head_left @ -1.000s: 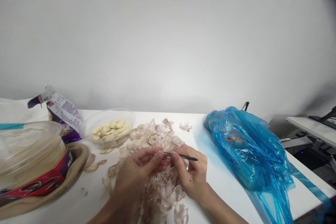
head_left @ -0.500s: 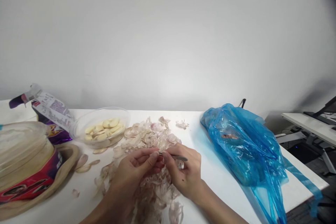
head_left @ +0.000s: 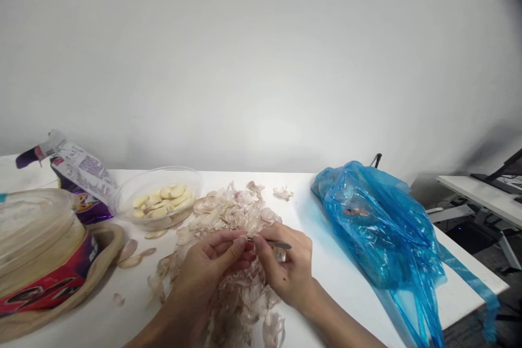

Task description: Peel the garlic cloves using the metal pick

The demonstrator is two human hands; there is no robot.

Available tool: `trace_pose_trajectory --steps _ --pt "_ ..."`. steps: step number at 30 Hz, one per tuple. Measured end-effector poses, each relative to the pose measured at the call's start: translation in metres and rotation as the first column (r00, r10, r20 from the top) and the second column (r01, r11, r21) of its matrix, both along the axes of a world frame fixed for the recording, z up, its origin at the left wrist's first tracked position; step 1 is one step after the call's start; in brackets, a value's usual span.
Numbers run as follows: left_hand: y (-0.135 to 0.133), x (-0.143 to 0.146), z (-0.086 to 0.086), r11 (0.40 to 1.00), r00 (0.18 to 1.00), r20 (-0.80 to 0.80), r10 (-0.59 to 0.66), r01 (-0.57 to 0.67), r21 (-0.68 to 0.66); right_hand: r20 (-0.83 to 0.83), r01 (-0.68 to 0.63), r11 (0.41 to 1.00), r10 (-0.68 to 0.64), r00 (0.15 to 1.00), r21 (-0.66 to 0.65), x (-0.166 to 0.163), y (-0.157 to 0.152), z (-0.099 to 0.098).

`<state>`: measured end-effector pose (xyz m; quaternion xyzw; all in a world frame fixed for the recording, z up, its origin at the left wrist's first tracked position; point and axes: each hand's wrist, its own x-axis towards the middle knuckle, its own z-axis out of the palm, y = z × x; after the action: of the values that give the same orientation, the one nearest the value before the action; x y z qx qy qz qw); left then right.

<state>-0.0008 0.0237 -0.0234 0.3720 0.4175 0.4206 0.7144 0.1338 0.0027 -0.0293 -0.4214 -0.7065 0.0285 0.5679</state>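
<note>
My left hand (head_left: 212, 261) is closed, its thumb and fingers pinched together above a pile of garlic skins (head_left: 244, 212). Whatever sits in that pinch is small and mostly hidden. Close beside it, my right hand (head_left: 285, 266) grips a slim grey metal tool (head_left: 277, 244) between thumb and forefinger. One flat end of the tool sticks out to the right; its other end points at the left fingertips, its tip hidden. Peeled garlic cloves (head_left: 167, 198) lie in a clear plastic bowl (head_left: 157, 224), left of the pile.
Unpeeled garlic cloves (head_left: 130, 261) lie on the white table (head_left: 338, 304) near a large lidded tub (head_left: 44, 261) with a red label, ringed by a tan rim. Behind it stands a purple packet (head_left: 87, 185). A crumpled blue plastic bag (head_left: 379, 228) lies on the right.
Both hands hold almost the same pose over the skins, fingertips together. The view has shifted only very slightly; nothing has been let go or picked up.
</note>
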Motion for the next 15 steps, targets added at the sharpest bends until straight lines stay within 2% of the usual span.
trace_pose_trajectory --steps 15 --pt "-0.0015 -0.0020 -0.0034 1.000 1.000 0.006 -0.028 0.028 0.008 -0.008 -0.019 1.000 0.019 1.000 -0.017 -0.0011 0.0002 -0.0005"
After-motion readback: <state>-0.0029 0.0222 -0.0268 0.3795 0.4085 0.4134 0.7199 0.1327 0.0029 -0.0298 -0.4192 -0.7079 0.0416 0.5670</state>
